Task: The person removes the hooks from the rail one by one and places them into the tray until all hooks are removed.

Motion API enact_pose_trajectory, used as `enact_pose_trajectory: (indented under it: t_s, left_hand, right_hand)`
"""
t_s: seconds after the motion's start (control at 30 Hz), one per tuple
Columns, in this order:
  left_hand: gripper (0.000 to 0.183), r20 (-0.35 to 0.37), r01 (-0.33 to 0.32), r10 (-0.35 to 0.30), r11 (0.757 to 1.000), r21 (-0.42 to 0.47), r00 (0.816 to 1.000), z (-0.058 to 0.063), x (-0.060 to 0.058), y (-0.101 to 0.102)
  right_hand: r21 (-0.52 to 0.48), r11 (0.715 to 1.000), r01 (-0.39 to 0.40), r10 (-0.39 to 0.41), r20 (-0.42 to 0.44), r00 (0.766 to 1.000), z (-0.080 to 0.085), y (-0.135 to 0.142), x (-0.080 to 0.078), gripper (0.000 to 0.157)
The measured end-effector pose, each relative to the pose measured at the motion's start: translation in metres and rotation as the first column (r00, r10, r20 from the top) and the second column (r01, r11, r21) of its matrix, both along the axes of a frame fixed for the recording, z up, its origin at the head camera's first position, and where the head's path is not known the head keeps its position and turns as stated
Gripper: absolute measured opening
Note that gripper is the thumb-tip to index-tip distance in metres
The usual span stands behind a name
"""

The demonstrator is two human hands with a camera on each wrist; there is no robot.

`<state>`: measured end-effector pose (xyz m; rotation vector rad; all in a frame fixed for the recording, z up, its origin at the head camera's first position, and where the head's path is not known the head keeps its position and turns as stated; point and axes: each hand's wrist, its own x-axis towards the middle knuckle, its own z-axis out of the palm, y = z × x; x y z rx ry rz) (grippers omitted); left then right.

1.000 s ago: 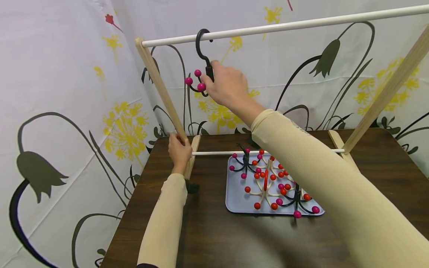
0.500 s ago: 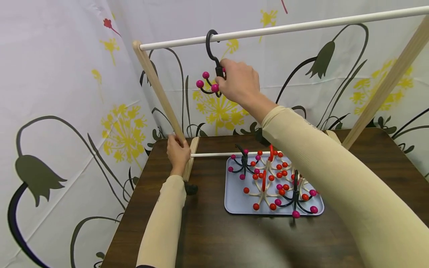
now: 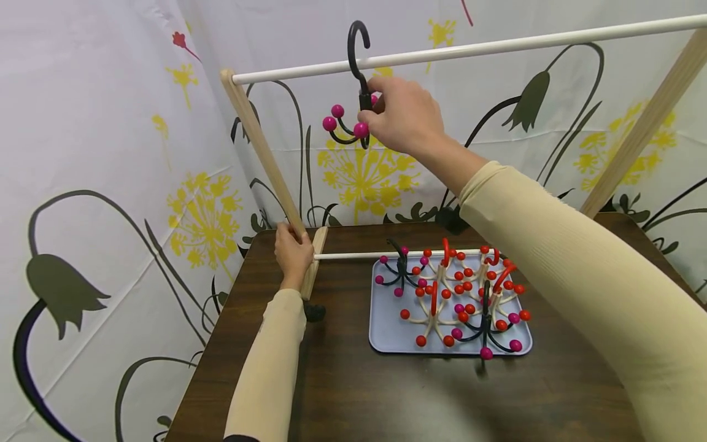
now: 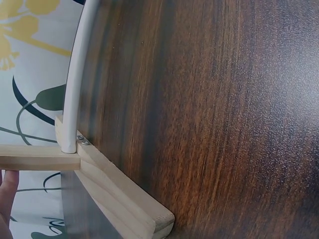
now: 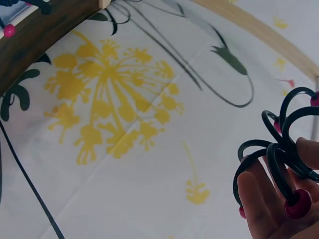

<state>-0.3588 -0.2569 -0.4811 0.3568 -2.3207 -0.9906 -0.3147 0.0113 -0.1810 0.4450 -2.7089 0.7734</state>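
My right hand [image 3: 405,116] pinches the shaft of a black hook hanger [image 3: 364,100] whose curved arms end in magenta balls. Its hook stands higher than the white top rod [image 3: 497,46], with the tip above the rod and the stem in front of it. In the right wrist view the hanger's arms [image 5: 279,149] spread around my fingers [image 5: 251,199]. My left hand [image 3: 293,248] grips the lower end of the wooden upright [image 3: 265,153], above its foot [image 3: 321,236]. The left wrist view shows only some fingers [image 4: 7,194] against that upright [image 4: 40,157].
A pale blue tray [image 3: 381,331] on the brown table [image 3: 353,393] holds several hangers: beige ones [image 3: 434,319] with red balls and hooks, and black ones [image 3: 486,322] with magenta balls. A lower white rod [image 3: 353,255] runs behind it. A patterned curtain [image 3: 138,123] hangs at the back.
The hanger slid right along the top rod in my right hand, then rose, so its hook now stands above the rod. My left hand keeps its place on the upright.
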Motion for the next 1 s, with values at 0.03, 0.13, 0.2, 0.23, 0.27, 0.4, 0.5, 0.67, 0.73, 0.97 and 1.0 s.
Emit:
enact_pose_trajectory:
  t_s: [0.03, 0.13, 0.2, 0.23, 0.27, 0.4, 0.5, 0.67, 0.73, 0.97, 1.0]
  left_hand:
    - [0.021, -0.003, 0.0, 0.0, 1.0, -0.001, 1.0, 0.0, 0.0, 0.0]
    - [0.021, -0.009, 0.004, -0.004, 1.0, -0.004, 1.0, 0.0, -0.001, 0.001]
    - [0.021, -0.014, 0.008, -0.008, 1.0, -0.003, 1.0, 0.0, -0.002, 0.002]
    - [0.021, -0.016, 0.009, -0.009, 1.0, -0.004, 1.0, 0.0, -0.002, 0.002]
    - [0.021, -0.019, 0.008, -0.008, 1.0, -0.005, 1.0, 0.0, -0.002, 0.002]
    - [0.02, -0.03, -0.003, 0.003, 1.0, 0.001, 1.0, 0.001, -0.001, 0.002]
    - [0.02, -0.025, -0.001, 0.001, 1.0, 0.008, 1.0, 0.002, -0.001, 0.002]
    - [0.021, -0.017, 0.005, -0.005, 1.0, 0.013, 1.0, 0.004, -0.001, 0.001]
    - [0.021, -0.018, 0.005, -0.005, 1.0, 0.013, 1.0, 0.004, -0.001, 0.001]
    - [0.021, -0.032, -0.001, 0.001, 1.0, -0.01, 0.999, 0.0, -0.002, -0.001]
    - [0.021, -0.034, 0.001, -0.001, 1.0, -0.012, 0.999, 0.0, -0.002, -0.001]
  right_hand:
    - [-0.002, 1.0, -0.007, 0.007, 0.001, 1.0, 0.002, 0.001, 0.002, 0.04]
    - [-0.028, 0.999, -0.018, 0.019, 0.01, 1.0, 0.006, 0.005, 0.009, 0.04]
    - [-0.059, 0.998, -0.036, 0.036, 0.01, 0.999, 0.006, 0.009, 0.013, 0.038]
    - [-0.073, 0.996, -0.049, 0.05, 0.012, 0.999, 0.004, 0.011, 0.015, 0.037]
    - [-0.087, 0.994, -0.065, 0.066, 0.014, 0.998, 0.002, 0.013, 0.017, 0.035]
    - [-0.125, 0.979, -0.163, 0.169, 0.036, 0.985, -0.016, 0.019, 0.026, 0.029]
    - [-0.157, 0.96, -0.232, 0.247, 0.084, 0.965, -0.033, 0.021, 0.033, 0.024]
    - [-0.145, 0.943, -0.298, 0.321, 0.172, 0.931, -0.071, 0.018, 0.043, 0.028]
    - [-0.114, 0.939, -0.323, 0.34, 0.202, 0.918, -0.089, 0.016, 0.047, 0.032]
    - [0.063, 0.888, -0.455, 0.423, 0.276, 0.863, -0.147, 0.006, 0.06, 0.028]
    - [0.096, 0.879, -0.467, 0.426, 0.283, 0.86, -0.154, 0.004, 0.062, 0.027]
